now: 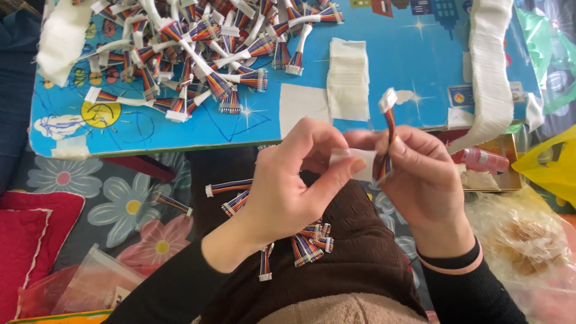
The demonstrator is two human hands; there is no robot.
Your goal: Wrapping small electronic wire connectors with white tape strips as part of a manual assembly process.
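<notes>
My right hand (423,180) grips a short rainbow ribbon cable (387,129) with a white connector at its upper end. My left hand (294,180) pinches a small white strip of tape (354,157) against the cable's lower part. Both hands are above my lap, where several more ribbon cables (306,240) lie on dark brown fabric. A large pile of wrapped cables (204,48) covers the far left of the blue illustrated board (396,60).
White tape pieces (348,78) and a long white tape strip (492,66) lie on the board. A red cushion (30,240) and clear plastic bag (90,282) are at the left. A box with a pink bottle (480,159) and plastic bags are at the right.
</notes>
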